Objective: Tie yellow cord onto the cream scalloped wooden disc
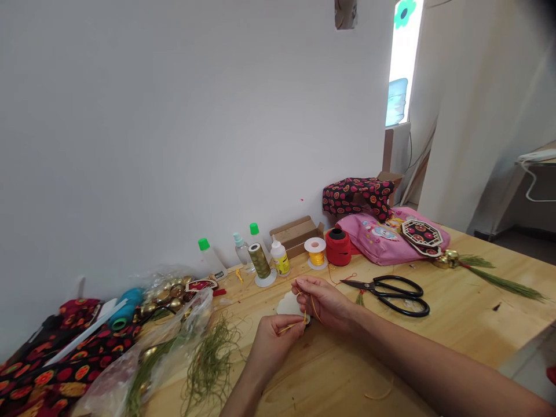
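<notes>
A thin yellow cord (316,308) runs between my two hands above the wooden table. My left hand (280,336) pinches it between thumb and fingers, lower and to the left. Slightly higher and to the right, my right hand (321,298) is closed on the same cord, which loops down from its fingers. Partly hidden behind both hands lies a pale scalloped piece (286,306). A small dark item shows just past my left fingertips, too covered to name. Black-handled scissors (377,289) lie beside my right hand, and a yellow cord spool (317,256) stands beyond.
At the back stand a green thread cone (259,263), a glue bottle (280,259) and a red thread spool (337,248). Loose green threads (211,359) and patterned fabric (73,353) lie at left. A pink bag (369,246) is at right. The wooden table (469,313) meets the wall behind.
</notes>
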### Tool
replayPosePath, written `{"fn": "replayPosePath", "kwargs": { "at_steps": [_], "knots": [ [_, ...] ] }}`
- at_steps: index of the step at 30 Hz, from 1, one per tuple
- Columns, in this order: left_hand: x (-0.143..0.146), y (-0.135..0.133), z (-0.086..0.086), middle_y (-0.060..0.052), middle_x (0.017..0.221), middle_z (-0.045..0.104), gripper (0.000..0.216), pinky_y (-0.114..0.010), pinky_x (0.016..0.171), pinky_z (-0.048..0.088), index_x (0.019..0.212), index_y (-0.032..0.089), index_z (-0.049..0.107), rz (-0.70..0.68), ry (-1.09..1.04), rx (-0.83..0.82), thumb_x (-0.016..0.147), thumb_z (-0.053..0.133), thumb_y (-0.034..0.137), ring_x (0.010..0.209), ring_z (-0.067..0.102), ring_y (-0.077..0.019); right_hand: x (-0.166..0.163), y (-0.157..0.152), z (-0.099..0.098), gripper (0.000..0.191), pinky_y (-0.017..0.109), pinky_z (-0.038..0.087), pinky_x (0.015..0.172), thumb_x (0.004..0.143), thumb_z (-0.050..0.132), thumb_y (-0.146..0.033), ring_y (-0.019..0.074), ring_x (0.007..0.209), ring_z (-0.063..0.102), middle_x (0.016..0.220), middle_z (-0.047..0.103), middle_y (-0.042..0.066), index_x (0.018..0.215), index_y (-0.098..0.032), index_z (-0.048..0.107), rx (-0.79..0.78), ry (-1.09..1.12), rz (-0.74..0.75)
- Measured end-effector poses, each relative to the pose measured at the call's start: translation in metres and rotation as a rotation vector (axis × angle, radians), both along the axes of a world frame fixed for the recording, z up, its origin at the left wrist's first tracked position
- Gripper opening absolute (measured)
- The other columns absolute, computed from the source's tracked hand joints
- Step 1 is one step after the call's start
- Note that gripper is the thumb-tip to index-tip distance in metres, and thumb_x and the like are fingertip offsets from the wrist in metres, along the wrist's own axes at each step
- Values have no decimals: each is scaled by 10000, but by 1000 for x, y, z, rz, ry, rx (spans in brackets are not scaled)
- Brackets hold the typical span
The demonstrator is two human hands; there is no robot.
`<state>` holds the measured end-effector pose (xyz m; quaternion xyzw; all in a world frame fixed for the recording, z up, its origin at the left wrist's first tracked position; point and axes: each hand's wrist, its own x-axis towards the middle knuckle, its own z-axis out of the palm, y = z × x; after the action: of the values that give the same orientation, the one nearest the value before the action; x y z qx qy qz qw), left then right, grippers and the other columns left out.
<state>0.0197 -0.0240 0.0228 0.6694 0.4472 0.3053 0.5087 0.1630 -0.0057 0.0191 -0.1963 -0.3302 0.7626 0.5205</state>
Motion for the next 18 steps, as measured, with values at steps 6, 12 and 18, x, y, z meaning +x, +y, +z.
{"fn": "replayPosePath", "kwargs": {
  "at_steps": [6,12,18],
  "knots": [
    [1,-3,1,16,477,517,217,-183,455,277,563,114,644,-47,13,-5,660,539,277,479,380,-84,-1,0,0,147,161,293,434,705,557,-276,14,462,371,681,457,-18,706,-129,549,4,-47,-2],
    [4,-4,2,34,416,433,280,-189,421,218,475,112,599,-92,17,-20,678,510,284,438,312,-68,0,2,0,180,158,148,367,666,596,-272,-6,385,245,542,398,-48,648,-96,564,13,-63,-50],
    [0,1,-4,-38,574,619,211,-209,545,358,624,108,667,34,-30,14,642,556,287,558,483,-127,2,5,0,155,185,321,467,678,581,-274,30,470,383,610,461,-25,675,-119,575,27,-78,-91]
  ]
}}
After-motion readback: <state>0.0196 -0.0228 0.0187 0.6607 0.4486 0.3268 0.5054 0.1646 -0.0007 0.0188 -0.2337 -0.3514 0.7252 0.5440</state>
